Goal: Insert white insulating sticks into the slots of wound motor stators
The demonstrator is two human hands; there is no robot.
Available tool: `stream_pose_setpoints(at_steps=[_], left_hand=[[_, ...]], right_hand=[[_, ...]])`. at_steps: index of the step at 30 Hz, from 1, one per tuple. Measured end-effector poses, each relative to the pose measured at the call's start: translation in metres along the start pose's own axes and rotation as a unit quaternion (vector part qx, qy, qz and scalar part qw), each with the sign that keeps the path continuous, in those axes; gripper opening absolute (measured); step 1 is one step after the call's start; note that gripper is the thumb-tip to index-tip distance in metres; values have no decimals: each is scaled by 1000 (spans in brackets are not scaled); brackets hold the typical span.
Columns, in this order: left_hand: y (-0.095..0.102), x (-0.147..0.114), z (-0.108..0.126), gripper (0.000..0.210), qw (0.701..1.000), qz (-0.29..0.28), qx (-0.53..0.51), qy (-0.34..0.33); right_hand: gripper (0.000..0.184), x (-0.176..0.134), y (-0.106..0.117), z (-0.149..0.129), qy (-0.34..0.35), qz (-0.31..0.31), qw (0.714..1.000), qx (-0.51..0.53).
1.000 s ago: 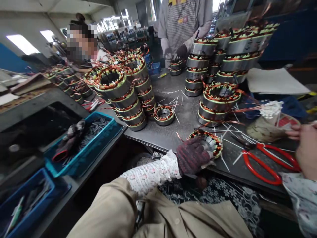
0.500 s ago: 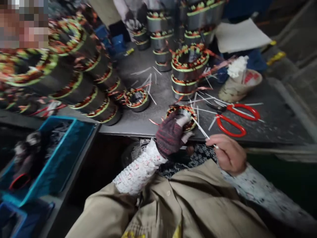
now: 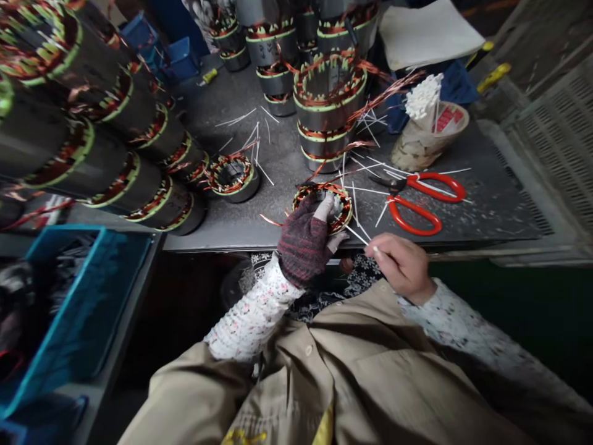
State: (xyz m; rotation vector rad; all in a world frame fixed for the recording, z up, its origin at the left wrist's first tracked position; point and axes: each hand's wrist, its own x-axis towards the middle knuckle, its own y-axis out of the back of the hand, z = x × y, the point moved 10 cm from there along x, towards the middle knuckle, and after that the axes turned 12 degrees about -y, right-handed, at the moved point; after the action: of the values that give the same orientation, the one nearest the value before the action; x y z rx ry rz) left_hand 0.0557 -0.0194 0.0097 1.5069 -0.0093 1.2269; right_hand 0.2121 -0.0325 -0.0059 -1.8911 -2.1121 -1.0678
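My left hand, in a dark red-striped glove with pale fingertips, grips a stator at the table's front edge. Its fingers reach into the ring of copper windings, and the glove hides the near left side. Bare, my right hand pinches a thin white cord that runs to the stator's near right rim. Red-handled scissors lie just right of the stator, among loose white strands. Left of my gloved hand rests another small stator.
Stacked stators rise behind my hands, with copper leads sticking out. More stator stacks lean at the left. A cup of white strands stands back right, near a white sheet. A teal bin sits lower left.
The camera view has shifted, so the table things sit further left and higher. My right hand has come closer to the stator, with less cord showing between them. My left hand keeps its hold.
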Motion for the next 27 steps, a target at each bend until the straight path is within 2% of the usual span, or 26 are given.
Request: stream_pose_setpoints(at_steps=[3, 5, 7, 12, 16, 19, 23, 27], left_hand=[[-5, -4, -12, 57, 990, 24, -120, 70], [-3, -2, -13, 41, 981, 49, -172, 73], [1, 1, -11, 23, 982, 63, -171, 57], [6, 3, -9, 17, 986, 66, -145, 45], [7, 4, -8, 16, 988, 64, -138, 35], [6, 5, -6, 16, 987, 58, -152, 18], [6, 4, -6, 18, 988, 62, -141, 16], [3, 4, -7, 19, 990, 42, -131, 18]], right_hand=[[14, 16, -14, 13, -74, 11, 996, 52], [15, 23, -20, 20, -123, 13, 989, 80], [17, 26, -21, 21, -151, 7, 985, 86], [23, 30, -17, 2, -115, -11, 993, 26], [24, 36, -23, 10, -115, -5, 992, -47], [24, 38, -24, 15, -115, -7, 992, -42], [22, 34, -12, -3, -83, 7, 996, -9], [24, 34, -16, -5, -91, 1, 994, -53]])
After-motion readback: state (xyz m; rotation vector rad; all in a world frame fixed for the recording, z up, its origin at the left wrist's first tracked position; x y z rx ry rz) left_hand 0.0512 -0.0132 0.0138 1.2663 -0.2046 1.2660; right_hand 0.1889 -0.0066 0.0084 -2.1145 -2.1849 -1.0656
